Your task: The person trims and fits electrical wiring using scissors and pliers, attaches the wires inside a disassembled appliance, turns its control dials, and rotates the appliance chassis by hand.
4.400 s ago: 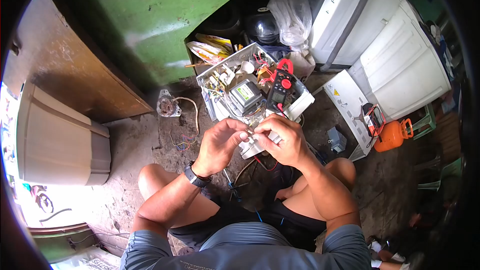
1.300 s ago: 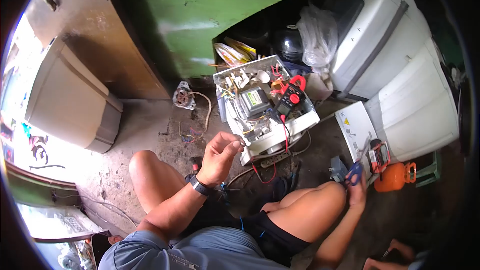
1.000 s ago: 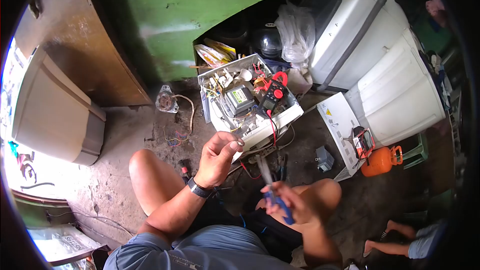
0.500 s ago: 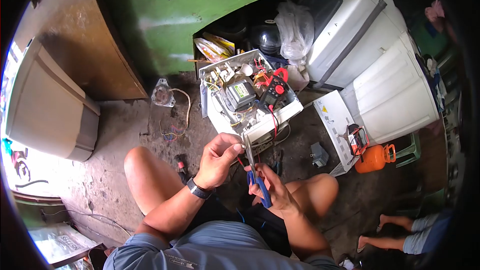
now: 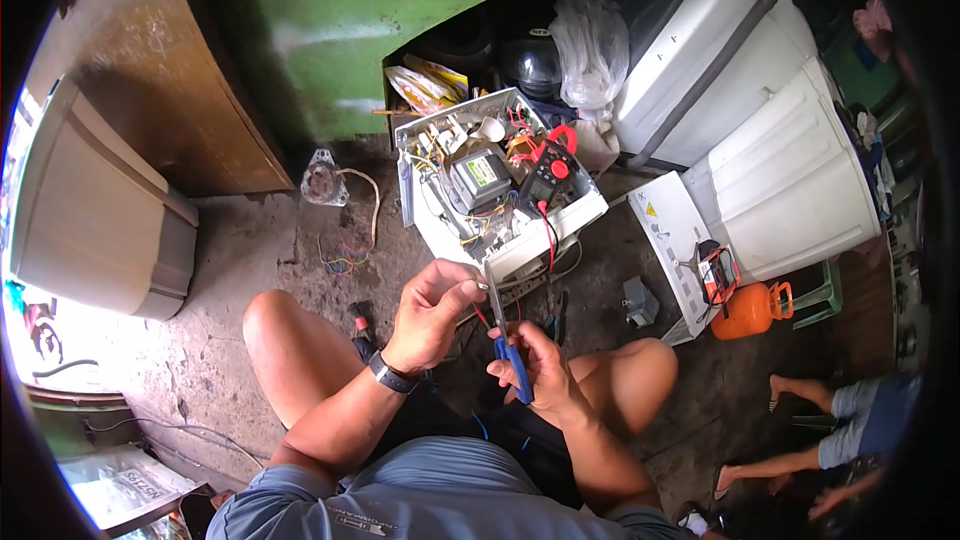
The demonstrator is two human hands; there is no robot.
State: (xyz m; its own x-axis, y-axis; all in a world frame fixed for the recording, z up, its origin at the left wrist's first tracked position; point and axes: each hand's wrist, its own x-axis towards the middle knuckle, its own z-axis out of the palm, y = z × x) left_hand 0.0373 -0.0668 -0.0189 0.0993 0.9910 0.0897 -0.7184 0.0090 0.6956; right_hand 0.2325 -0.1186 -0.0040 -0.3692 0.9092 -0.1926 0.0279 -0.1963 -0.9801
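Observation:
My left hand [image 5: 428, 315], with a dark watch on the wrist, pinches a tiny pale piece [image 5: 484, 287] between thumb and finger; its kind is too small to make out. My right hand [image 5: 545, 365] holds blue-handled scissors [image 5: 519, 372], blades pointing up beside the left fingertips. A thin red wire [image 5: 481, 316] shows just below the left fingers. Beyond both hands sits an opened white appliance casing [image 5: 590, 212], with a transformer [image 5: 482, 180] and loose wires inside. A clamp meter [image 5: 546, 178] with red jaws rests on it.
A small motor [image 5: 323, 181] with a cord lies on the floor to the left. On the right are a white panel [image 5: 672, 240], a grey block [image 5: 640, 301] and an orange gas cylinder [image 5: 742, 317]. Another person's legs [image 5: 780, 465] show at lower right.
My right hand has shifted its hold on the scissors, and the handles now look closer together. My left hand has moved slightly. The other person at lower right shows more of their body.

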